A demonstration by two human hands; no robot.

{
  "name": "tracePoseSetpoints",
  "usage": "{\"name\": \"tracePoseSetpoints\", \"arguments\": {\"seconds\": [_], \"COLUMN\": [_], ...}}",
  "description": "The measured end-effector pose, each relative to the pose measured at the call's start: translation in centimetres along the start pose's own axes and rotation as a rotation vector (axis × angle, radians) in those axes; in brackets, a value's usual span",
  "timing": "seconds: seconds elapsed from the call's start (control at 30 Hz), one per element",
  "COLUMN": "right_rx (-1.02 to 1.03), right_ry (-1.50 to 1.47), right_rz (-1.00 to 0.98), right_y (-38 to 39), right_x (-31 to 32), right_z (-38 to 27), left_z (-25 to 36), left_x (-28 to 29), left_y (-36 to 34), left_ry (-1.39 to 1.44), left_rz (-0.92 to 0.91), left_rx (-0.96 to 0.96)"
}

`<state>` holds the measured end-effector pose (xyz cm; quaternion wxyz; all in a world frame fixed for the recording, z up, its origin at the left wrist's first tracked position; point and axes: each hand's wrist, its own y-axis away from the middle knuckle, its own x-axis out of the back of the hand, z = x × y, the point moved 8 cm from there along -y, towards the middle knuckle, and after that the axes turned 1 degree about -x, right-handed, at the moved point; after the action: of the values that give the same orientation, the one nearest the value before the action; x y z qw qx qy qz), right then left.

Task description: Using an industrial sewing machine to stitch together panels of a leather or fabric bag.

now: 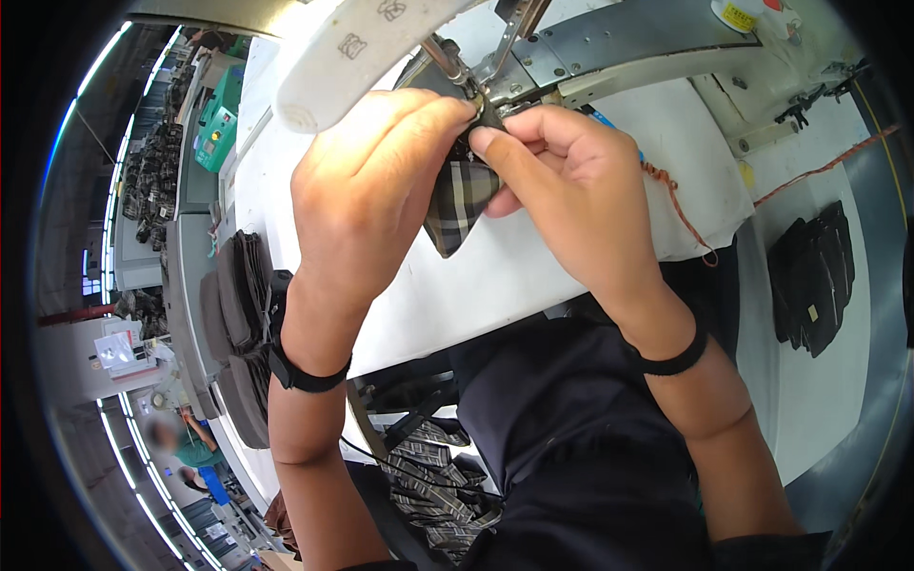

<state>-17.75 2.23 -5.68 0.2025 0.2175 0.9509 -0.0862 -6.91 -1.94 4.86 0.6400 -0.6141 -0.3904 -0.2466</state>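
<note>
Together, left hand (pixel 367 181) and right hand (pixel 586 195), grip pinching plaid cloth (pixel 459 205), emblems (pixel 352 46) on white machine arm (pixel 328 81), yellow label (pixel 739 17)

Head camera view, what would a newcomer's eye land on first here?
Probably the left hand and right hand, upper centre, pinching plaid cloth close to the metal parts of a sewing machine. The machine's white, rounded body juts in from the top edge. Next, likely the bright green box at upper left and the dark stacked pieces at far right.
</note>
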Motion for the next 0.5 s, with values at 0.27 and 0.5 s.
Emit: {"name": "tracePoseSetpoints", "arguments": {"seconds": [0.27,0.5], "right_rx": [0.15,0.31], "right_ry": [0.311,0.82], "right_rz": [0.031,0.144], "right_y": [-0.8,-0.9], "right_x": [0.0,-0.7], "right_z": [-1.1,-3.0], "left_z": [-1.6,0.2], "left_x": [0.0,1.7], "left_y": [2.3,-1.9], "left_ry": [-0.231,-0.08], "left_rz": [0.154,-0.283], "left_rx": [-0.079,-0.393]}}
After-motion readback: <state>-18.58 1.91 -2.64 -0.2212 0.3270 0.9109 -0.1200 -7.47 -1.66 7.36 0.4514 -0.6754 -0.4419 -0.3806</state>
